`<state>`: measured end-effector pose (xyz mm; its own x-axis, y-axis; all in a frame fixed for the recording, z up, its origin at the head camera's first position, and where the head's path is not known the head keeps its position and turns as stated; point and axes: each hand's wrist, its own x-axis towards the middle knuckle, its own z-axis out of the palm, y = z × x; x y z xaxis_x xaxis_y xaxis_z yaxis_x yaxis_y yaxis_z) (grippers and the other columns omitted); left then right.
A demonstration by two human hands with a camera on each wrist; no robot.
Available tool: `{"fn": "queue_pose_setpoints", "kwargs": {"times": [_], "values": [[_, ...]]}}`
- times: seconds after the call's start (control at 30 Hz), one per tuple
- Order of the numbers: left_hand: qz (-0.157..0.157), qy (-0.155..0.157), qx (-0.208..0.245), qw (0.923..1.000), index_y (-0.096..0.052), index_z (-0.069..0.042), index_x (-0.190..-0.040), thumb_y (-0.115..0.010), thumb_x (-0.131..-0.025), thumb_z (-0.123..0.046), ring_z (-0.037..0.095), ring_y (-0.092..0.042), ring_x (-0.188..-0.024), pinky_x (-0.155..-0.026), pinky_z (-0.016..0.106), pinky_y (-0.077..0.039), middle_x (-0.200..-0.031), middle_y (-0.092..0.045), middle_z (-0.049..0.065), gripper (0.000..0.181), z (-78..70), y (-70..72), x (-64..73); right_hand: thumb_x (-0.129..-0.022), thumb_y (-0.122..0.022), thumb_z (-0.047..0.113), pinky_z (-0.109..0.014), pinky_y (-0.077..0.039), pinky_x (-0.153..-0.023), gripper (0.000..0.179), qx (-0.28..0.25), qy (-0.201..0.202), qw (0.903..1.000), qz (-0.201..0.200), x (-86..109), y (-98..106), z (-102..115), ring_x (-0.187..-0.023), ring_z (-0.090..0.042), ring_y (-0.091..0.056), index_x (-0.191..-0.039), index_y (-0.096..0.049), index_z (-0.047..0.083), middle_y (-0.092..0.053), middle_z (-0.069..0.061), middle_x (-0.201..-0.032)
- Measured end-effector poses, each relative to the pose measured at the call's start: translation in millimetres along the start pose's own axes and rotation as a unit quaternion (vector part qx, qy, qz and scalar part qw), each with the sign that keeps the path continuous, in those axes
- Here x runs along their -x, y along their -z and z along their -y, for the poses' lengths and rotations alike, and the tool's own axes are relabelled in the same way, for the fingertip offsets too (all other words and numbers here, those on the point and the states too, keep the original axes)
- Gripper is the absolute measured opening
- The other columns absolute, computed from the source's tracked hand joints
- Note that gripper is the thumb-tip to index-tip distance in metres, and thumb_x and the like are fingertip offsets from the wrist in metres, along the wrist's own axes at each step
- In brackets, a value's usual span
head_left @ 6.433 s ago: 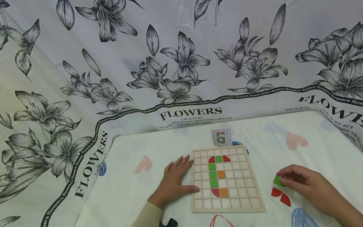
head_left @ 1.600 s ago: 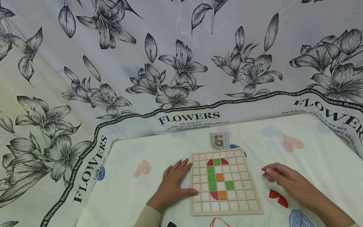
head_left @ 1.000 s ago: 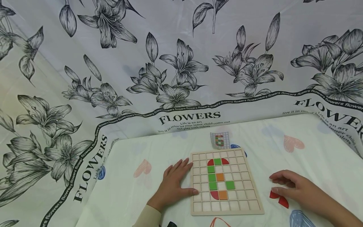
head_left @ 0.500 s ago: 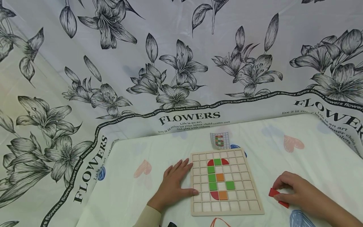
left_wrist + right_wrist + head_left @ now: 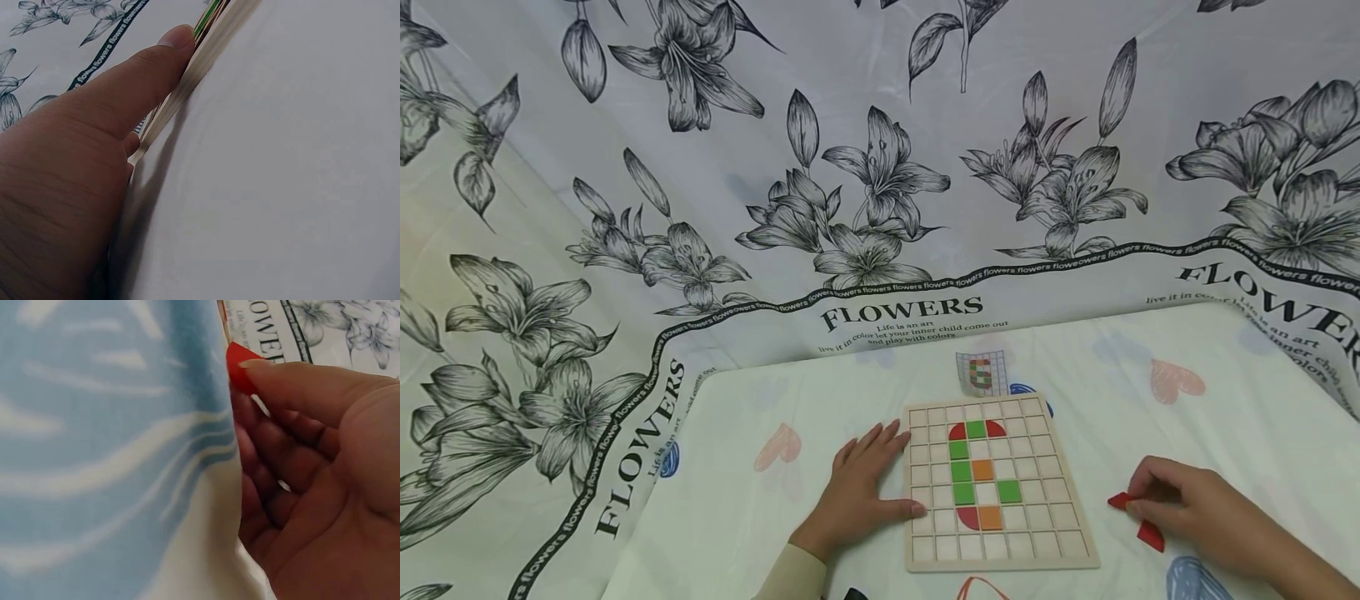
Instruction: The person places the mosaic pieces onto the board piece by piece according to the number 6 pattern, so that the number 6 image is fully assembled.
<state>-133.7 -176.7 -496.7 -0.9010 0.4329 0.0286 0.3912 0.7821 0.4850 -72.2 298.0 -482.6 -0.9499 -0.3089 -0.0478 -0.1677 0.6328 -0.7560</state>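
My right hand [image 5: 1195, 510] pinches a red quarter-round tile [image 5: 1118, 501] between thumb and fingers, low over the cloth; the right wrist view shows the thumb on the red tile [image 5: 239, 370]. A second red tile [image 5: 1151, 536] lies just below those fingers. Fingers fairly straight, my left hand [image 5: 856, 492] rests along the left side of a square wooden grid board [image 5: 1000, 565], thumb on its rim [image 5: 206, 59]. On the board sit a red-green-red top row, several green tiles [image 5: 962, 471] in a column, two orange tiles [image 5: 982, 470], a lower-left red one and a right-hand green one [image 5: 1009, 492].
Behind the board stands a small card [image 5: 996, 371] printed with a coloured grid pattern. An orange-red loop [image 5: 981, 583] and a dark object [image 5: 854, 593] show at the near edge. Flower-printed fabric [image 5: 865, 200] rises behind the table.
A green tile from my right hand now sits on the board. The right hand then came back to the two red tiles, pinched one and tilted it. My left hand stays put.
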Motion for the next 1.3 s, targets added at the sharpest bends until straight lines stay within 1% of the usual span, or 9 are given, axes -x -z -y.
{"fn": "queue_pose_setpoints", "kwargs": {"times": [0.17,0.27,0.5,0.63,0.73,0.87,1.1,1.2,1.3], "values": [[0.005,0.007,-0.008,0.9999,-0.041,-0.035,-0.17,-0.069,-0.08,-0.089,0.015,-0.014,-0.164,-0.127,0.058,-0.006,-0.176,-0.026,-0.017,0.109,0.5,-0.3,-0.3,-0.102,-0.079,0.015,-0.02,-0.052,-0.076,0.011,-0.04,0.002,0.9992,0.011,-1.1,4,3,-0.085,-0.009,-0.067,-0.107,-0.07,0.012,-0.074,0.01,-0.096],[0.003,0.003,-0.009,1.0,-0.041,-0.034,-0.17,-0.069,-0.081,-0.089,0.017,-0.016,-0.164,-0.127,0.059,-0.007,-0.176,-0.027,-0.015,0.109,0.8,-0.6,-0.3,-0.103,-0.077,0.014,-0.02,-0.055,-0.078,0.012,-0.053,0.003,0.9985,0.017,-3.2,4,1,-0.088,-0.009,-0.068,-0.113,-0.072,0.01,-0.075,0.008,-0.101],[0.0,0.002,-0.007,1.0,-0.042,-0.033,-0.17,-0.07,-0.081,-0.088,0.016,-0.016,-0.164,-0.127,0.059,-0.008,-0.176,-0.028,-0.014,0.108,0.0,-0.3,0.1,-0.104,-0.076,0.011,-0.018,-0.055,-0.082,0.013,-0.066,0.005,0.9978,-0.003,-5.4,6,5,-0.094,-0.009,-0.072,-0.117,-0.074,0.009,-0.077,0.008,-0.106],[0.0,0.003,-0.008,1.0,-0.042,-0.033,-0.17,-0.071,-0.081,-0.087,0.017,-0.016,-0.164,-0.127,0.059,-0.008,-0.176,-0.028,-0.014,0.108,0.3,-0.5,-0.3,-0.105,-0.073,0.009,-0.015,-0.054,-0.083,0.013,-0.095,0.019,0.9953,0.002,-7.9,9,5,-0.095,-0.011,-0.075,-0.118,-0.073,0.006,-0.078,0.004,-0.106],[0.003,0.006,-0.009,0.9999,-0.041,-0.034,-0.17,-0.071,-0.081,-0.088,0.015,-0.015,-0.164,-0.127,0.057,-0.007,-0.176,-0.027,-0.015,0.109,1.2,-0.9,-0.8,-0.105,-0.072,0.005,-0.017,-0.056,-0.083,0.013,-0.112,0.053,0.9923,0.005,-12.0,9,7,-0.095,-0.014,-0.075,-0.118,-0.072,0.007,-0.078,0.001,-0.107],[0.008,0.012,-0.012,0.9998,-0.04,-0.036,-0.17,-0.07,-0.08,-0.089,0.012,-0.012,-0.164,-0.128,0.055,-0.006,-0.176,-0.024,-0.018,0.109,2.0,-1.3,-1.0,-0.104,-0.073,0.006,-0.02,-0.057,-0.081,0.017,-0.11,0.071,0.9914,-0.009,-18.3,6,13,-0.093,-0.015,-0.073,-0.121,-0.072,0.008,-0.076,0.001,-0.108],[0.001,0.001,-0.004,1.0,-0.042,-0.033,-0.17,-0.072,-0.082,-0.087,0.016,-0.016,-0.164,-0.127,0.058,-0.008,-0.176,-0.028,-0.014,0.108,1.2,-0.5,-0.6,-0.102,-0.074,0.002,-0.02,-0.058,-0.081,0.024,-0.109,0.053,0.9919,-0.04,-29.1,1,26,-0.094,-0.012,-0.073,-0.126,-0.071,0.001,-0.075,0.001,-0.108],[0.0,0.0,-0.004,1.0,-0.043,-0.032,-0.17,-0.072,-0.082,-0.086,0.017,-0.016,-0.164,-0.127,0.058,-0.009,-0.176,-0.029,-0.014,0.107,0.4,0.3,-0.5,-0.103,-0.074,0.003,-0.022,-0.059,-0.081,0.022,-0.117,0.045,0.9916,-0.034,-33.5,1,34,-0.095,-0.012,-0.074,-0.125,-0.072,0.0,-0.077,0.001,-0.107],[0.002,0.002,-0.006,1.0,-0.042,-0.032,-0.17,-0.071,-0.082,-0.087,0.018,-0.016,-0.164,-0.127,0.06,-0.009,-0.176,-0.028,-0.014,0.108,0.8,0.0,-0.9,-0.105,-0.072,0.006,-0.026,-0.061,-0.081,0.018,-0.142,0.024,0.9893,-0.021,-37.9,1,41,-0.094,-0.016,-0.075,-0.123,-0.072,0.001,-0.078,-0.003,-0.108]]}}
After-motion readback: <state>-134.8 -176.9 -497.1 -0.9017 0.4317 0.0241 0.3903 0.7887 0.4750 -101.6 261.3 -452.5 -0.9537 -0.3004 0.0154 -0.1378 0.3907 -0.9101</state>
